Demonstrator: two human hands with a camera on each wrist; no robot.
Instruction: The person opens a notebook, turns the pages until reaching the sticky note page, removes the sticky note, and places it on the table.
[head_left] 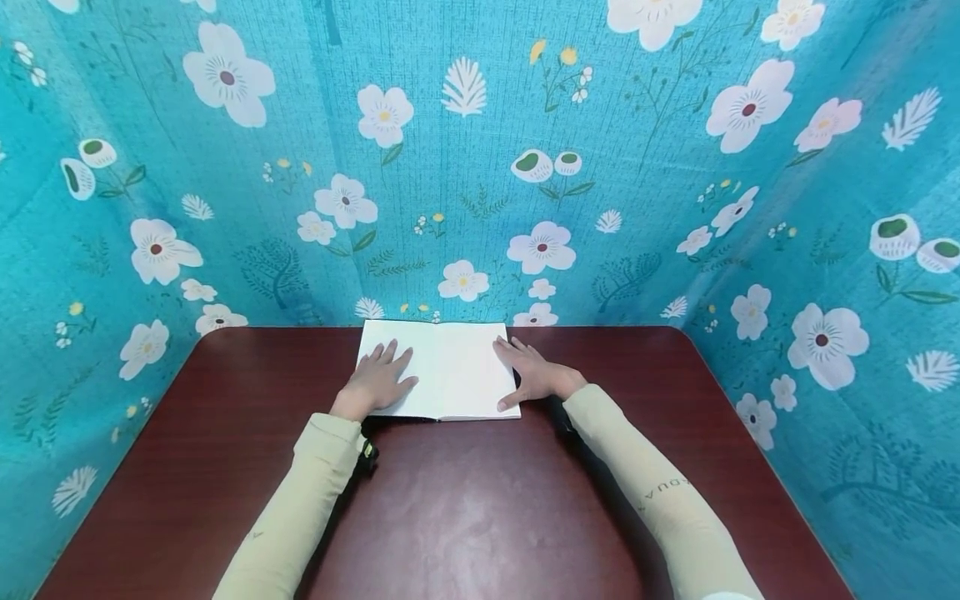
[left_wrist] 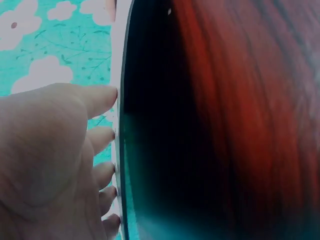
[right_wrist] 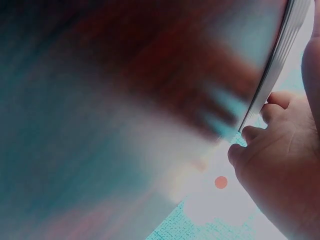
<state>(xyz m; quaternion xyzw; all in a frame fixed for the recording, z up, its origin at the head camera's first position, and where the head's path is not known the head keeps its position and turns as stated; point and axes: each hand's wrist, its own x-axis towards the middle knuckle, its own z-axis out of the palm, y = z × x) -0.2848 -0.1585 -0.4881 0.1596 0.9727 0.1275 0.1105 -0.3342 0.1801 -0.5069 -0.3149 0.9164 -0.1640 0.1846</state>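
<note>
White pages face up: the book (head_left: 442, 367) lies open and flat at the far middle of the dark red desk (head_left: 465, 500). On the book's left page the left hand (head_left: 378, 379) rests with fingers straight; at its right edge the right hand (head_left: 534, 377) lies flat too, thumb on the near corner. Opening looks done; neither hand grasps a page.

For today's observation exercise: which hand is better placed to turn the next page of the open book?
Probably the right hand: it rests at the book's right edge, thumb by the corner. The left hand lies flat on the left page.
</note>
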